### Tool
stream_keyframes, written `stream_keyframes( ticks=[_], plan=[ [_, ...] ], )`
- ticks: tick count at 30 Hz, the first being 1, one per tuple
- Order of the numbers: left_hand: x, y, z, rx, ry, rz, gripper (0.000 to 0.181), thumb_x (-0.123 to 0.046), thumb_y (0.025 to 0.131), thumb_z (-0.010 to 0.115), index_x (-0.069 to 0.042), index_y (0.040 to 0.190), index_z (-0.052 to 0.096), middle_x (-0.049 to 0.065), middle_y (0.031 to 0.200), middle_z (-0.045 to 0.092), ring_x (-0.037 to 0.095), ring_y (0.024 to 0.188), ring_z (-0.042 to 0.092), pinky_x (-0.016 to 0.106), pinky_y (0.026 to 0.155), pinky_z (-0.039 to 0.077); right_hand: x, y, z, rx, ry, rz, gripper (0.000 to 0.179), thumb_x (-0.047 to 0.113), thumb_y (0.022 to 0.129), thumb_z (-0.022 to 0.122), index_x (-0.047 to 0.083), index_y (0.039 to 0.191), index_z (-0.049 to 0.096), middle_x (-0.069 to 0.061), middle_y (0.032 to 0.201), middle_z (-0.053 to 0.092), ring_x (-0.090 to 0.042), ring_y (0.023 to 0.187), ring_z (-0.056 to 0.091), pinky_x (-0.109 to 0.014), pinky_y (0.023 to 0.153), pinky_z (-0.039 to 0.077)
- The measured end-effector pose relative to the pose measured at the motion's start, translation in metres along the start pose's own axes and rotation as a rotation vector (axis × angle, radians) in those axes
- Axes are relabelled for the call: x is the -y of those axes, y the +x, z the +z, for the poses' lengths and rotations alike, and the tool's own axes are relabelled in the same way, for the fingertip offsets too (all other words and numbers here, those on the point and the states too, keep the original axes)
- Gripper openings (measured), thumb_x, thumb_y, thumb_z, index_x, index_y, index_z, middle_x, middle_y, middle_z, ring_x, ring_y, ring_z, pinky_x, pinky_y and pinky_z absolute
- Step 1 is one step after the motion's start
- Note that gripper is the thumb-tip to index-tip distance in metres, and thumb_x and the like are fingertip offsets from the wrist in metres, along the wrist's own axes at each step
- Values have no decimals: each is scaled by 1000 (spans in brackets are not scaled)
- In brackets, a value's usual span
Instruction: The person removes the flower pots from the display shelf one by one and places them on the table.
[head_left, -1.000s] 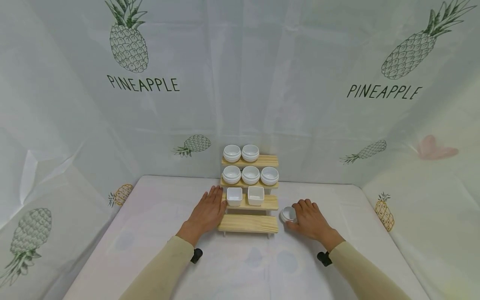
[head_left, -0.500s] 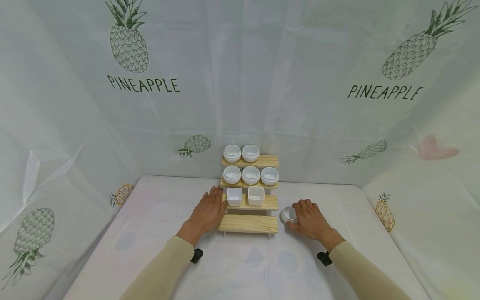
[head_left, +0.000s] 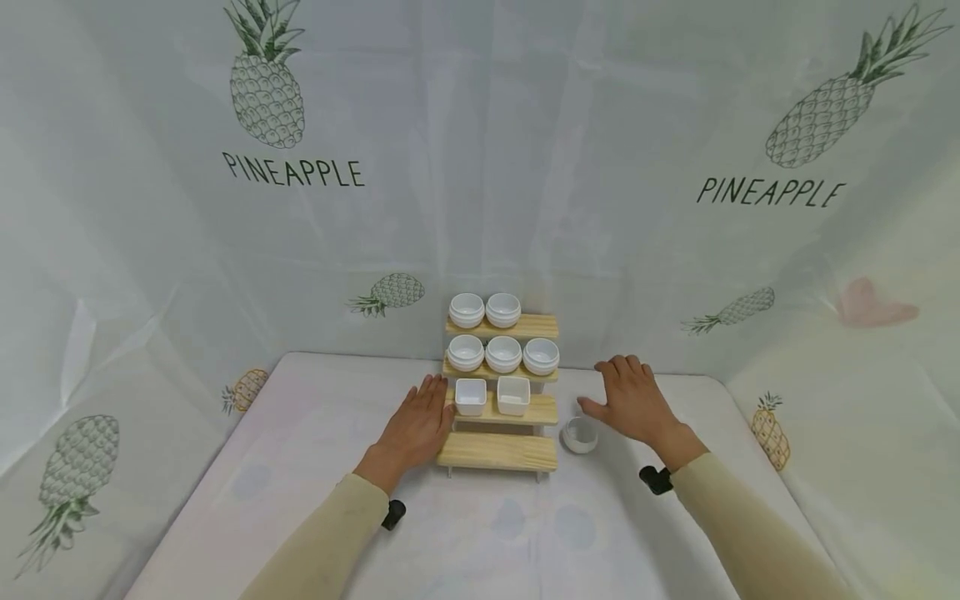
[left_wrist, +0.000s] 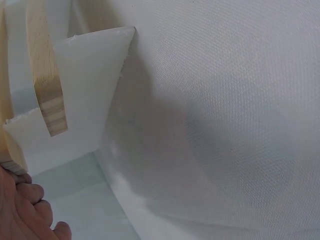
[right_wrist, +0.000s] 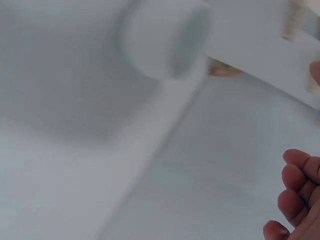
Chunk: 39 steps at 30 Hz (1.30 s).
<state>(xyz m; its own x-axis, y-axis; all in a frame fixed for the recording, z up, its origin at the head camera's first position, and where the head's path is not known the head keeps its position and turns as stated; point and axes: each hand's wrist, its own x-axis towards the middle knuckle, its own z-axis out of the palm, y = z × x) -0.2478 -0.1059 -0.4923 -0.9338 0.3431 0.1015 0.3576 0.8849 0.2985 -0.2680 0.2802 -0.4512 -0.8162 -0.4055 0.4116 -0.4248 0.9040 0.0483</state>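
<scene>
We saw the left hand [head_left: 416, 425], fingers straight, against the left side of the wooden stand [head_left: 497, 451]. We noted the right hand [head_left: 637, 404], thumb and fingers apart, near the white bowl [head_left: 580, 435], which stood just right of the stand.

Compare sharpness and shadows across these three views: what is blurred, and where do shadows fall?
Right wrist: the white bowl is smeared, the right hand clearer. Left wrist: the cloth's weave is crisp, with a soft shadow beside the stand. Head: fairly sharp, evenly lit, a faint shadow beside the right sleeve.
</scene>
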Motion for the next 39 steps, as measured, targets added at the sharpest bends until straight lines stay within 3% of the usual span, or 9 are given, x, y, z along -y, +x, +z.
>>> stream_keyframes(
  ticks=[4,7,12,17,24,31,39],
  plan=[
    [1,-1,1,-8,17,8,66,-39,116,27,6,164,26,22,171,29,36,162,23,52,131,24,4,36,-30,-130,7,-59,63,44,89,80,-8,120,67,-24,108,64,-43,98,55,-53,78,45],
    [0,-1,2,-7,20,6,65,-39,116,27,5,164,26,22,171,28,36,162,22,52,132,23,14,65,-48,-178,8,-100,63,44,89,79,-9,121,67,-26,110,64,-44,99,54,-53,78,44],
    [0,-1,1,-12,9,10,66,-39,116,27,6,164,26,22,171,29,36,162,23,53,131,24,41,105,-65,-114,7,-124,64,47,96,73,-7,129,65,-26,120,63,-44,108,54,-55,86,45],
    [3,0,1,-19,-15,20,65,-37,115,28,6,163,27,24,171,29,38,161,23,54,131,24,65,133,-63,-53,-22,-137,66,52,97,69,-7,128,64,-24,120,63,-43,110,54,-55,90,47],
    [7,2,7,-15,-11,20,67,-40,116,25,5,164,26,23,171,28,37,162,23,54,131,23,82,153,-54,22,-58,-110,59,55,97,65,-2,109,63,-20,113,61,-40,104,53,-50,86,44],
    [5,3,6,-5,15,19,66,-41,116,26,4,165,26,21,172,28,36,162,23,54,131,24,85,161,-48,105,-73,-55,64,59,98,63,-2,118,63,-20,122,59,-39,115,51,-50,92,44],
    [5,0,5,-16,24,20,66,-41,116,25,4,165,27,21,171,29,36,161,24,54,131,25,89,168,-46,141,-80,-54,68,60,100,60,-3,123,64,-21,128,60,-39,120,49,-52,95,44]
  ],
)
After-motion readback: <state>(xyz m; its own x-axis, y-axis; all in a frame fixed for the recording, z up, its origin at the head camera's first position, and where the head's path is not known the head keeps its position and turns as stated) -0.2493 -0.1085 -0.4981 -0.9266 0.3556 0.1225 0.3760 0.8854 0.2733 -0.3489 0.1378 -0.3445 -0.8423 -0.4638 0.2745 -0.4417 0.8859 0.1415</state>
